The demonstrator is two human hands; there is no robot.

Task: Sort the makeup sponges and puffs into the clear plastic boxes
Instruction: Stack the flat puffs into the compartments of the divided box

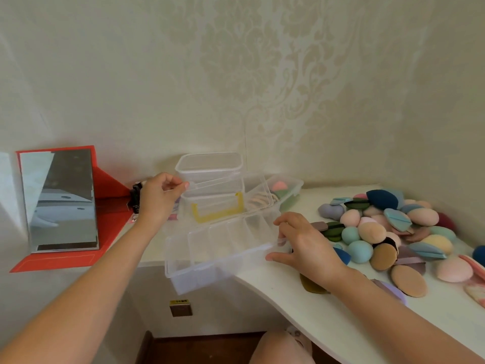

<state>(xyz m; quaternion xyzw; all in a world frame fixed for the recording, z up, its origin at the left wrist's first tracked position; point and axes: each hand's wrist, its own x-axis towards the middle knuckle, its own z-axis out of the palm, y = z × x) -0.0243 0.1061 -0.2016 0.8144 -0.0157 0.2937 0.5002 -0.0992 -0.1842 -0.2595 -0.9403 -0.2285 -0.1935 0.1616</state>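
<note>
One divided clear box (223, 248), compartments bare, lid (231, 195) swung up and back, yellow handle (217, 211) showing through it. Held at the curved front edge of the surface (301, 306), near end well out over open floor. Resting on the edge or lifted clear: not possible to tell. Most of the sponges and puffs (393, 232) unsorted in a loose heap to the right of the box. A few pink, green and beige ones already in a long clear box (286, 187) behind, beside two stacked tubs (210, 166).

Risks, as judged from here:
- Tipping or dropping off the edge on any slackening of the right-side hold, given so much overhang.
- Lid falling shut on fingers on release of the pinch.
- Hinge strain from pulling the lid too far back, and a possible knock to the stacked tubs.
- Round sponges at the heap's near edge rolling off under a sweep of the right forearm.

Probably safer: sliding the box fully onto the surface before loading.

Left hand (160, 198): arm stretched forward, dark band at the wrist, thumb and forefinger pinching the lid's left corner. Grip closed on the lid.

Right hand (307, 245): palm down, fingers curled over the box's right front corner, thumb along the front wall. Grip closed on the box.

Further out: mirror (63, 200) in a red folding stand (105, 185), far left.
</note>
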